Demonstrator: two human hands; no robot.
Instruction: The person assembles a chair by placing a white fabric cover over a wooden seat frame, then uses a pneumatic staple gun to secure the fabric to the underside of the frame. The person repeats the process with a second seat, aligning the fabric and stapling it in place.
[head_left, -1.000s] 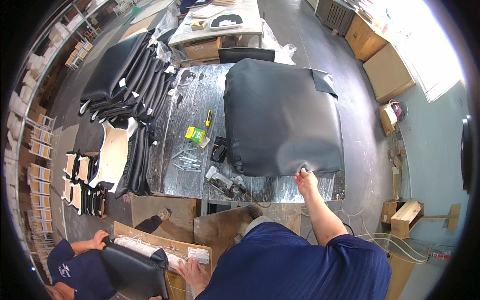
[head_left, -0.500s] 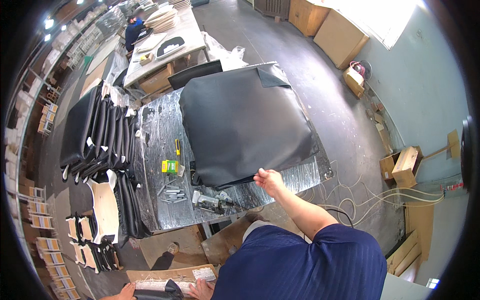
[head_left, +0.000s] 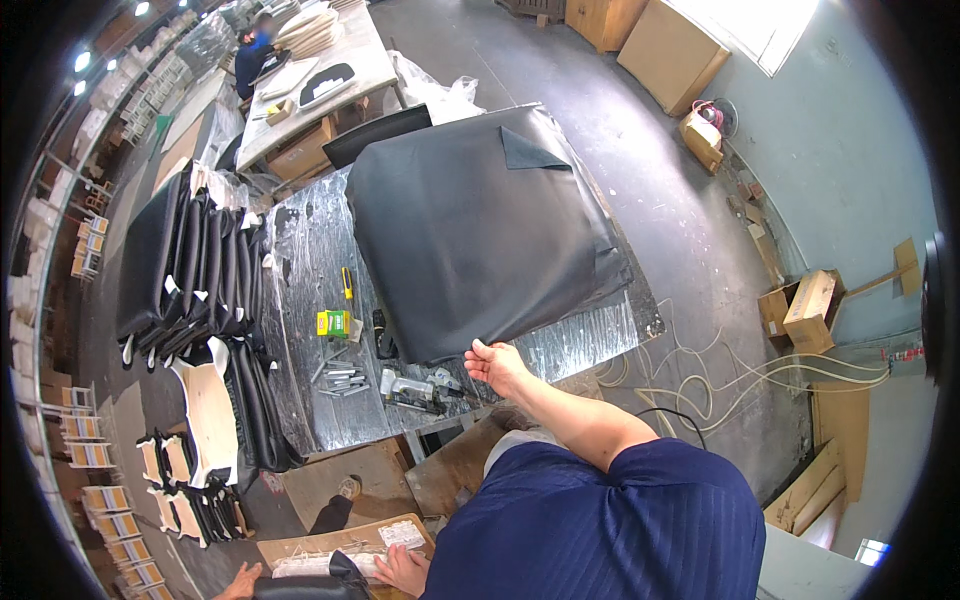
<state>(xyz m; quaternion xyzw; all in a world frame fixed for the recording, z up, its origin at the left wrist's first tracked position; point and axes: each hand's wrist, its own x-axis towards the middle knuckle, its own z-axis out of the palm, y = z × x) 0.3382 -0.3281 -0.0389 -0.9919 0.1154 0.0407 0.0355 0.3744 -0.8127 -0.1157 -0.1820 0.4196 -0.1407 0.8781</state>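
With the black leatherette sheet (head_left: 470,230) lying over the worktable (head_left: 590,340), the right hand (head_left: 497,368) is pinching its near edge, probably doing best with firm, even tension that is avoiding creases, while I cannot tell how the left hand (head_left: 404,570) is gripping.

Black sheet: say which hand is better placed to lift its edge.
Likely the right hand, at the near edge of the black sheet; the left hand is by the brown board.
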